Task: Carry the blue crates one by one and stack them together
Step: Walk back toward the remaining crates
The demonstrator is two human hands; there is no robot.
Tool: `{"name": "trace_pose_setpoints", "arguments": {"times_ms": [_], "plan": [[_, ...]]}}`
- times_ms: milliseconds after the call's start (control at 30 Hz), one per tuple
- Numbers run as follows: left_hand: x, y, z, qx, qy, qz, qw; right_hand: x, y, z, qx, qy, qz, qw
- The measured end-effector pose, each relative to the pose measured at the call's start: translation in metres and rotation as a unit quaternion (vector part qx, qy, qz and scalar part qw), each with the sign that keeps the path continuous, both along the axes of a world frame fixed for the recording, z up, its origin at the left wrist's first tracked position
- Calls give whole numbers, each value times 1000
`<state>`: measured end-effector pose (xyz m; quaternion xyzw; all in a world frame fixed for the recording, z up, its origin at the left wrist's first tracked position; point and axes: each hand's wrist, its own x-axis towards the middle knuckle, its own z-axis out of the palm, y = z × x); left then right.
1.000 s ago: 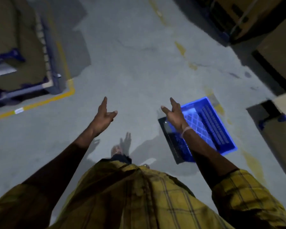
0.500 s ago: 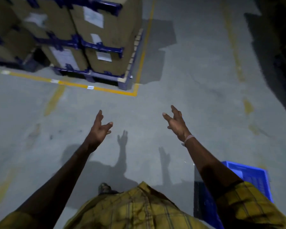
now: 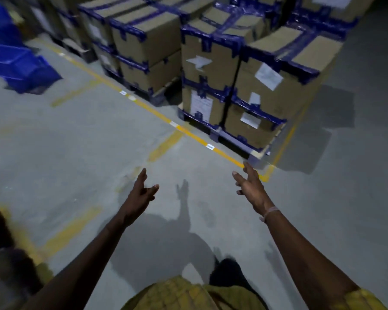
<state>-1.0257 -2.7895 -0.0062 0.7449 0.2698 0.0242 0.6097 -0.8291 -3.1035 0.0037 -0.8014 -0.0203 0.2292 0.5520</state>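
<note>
Blue crates (image 3: 14,63) stand piled on the floor at the far left, blurred, a few steps away from me. My left hand (image 3: 141,193) is stretched out in front of me over the bare grey floor, fingers relaxed and holding nothing. My right hand (image 3: 251,189) is held out beside it, fingers straight and spread, also holding nothing; a pale band sits on its wrist. Both hands are far from the crates.
Cardboard boxes with blue tape (image 3: 244,86) are stacked on pallets ahead and to the right, behind a yellow floor line (image 3: 157,113). More stacked boxes (image 3: 139,48) run back to the left. A dark shape (image 3: 0,231) fills the lower left edge. Open floor lies between me and the crates.
The view has swung left: the blue crate on the floor at my right has left the frame, the pallet boxes now fill the top, and the blue crate pile has appeared at far left. Both hands stay out and unladen.
</note>
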Motion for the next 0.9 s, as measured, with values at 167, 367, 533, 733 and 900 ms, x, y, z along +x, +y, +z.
{"name": "trace_pose_setpoints", "arguments": {"times_ms": [167,367,533,733,900], "plan": [[37,67,-3,-3,-12,77,997,81,99,-8,-4,-2,87,996],[78,136,6,-14,-18,174,985,176,218,-9,-4,9,173,985],[102,194,16,1,-25,253,967,234,319,4,-12,3,241,970],[105,280,1,-5,-15,347,938,266,459,2,-17,35,306,951],[107,395,-24,-7,-22,372,928,280,601,-16,-16,18,331,943]]}}
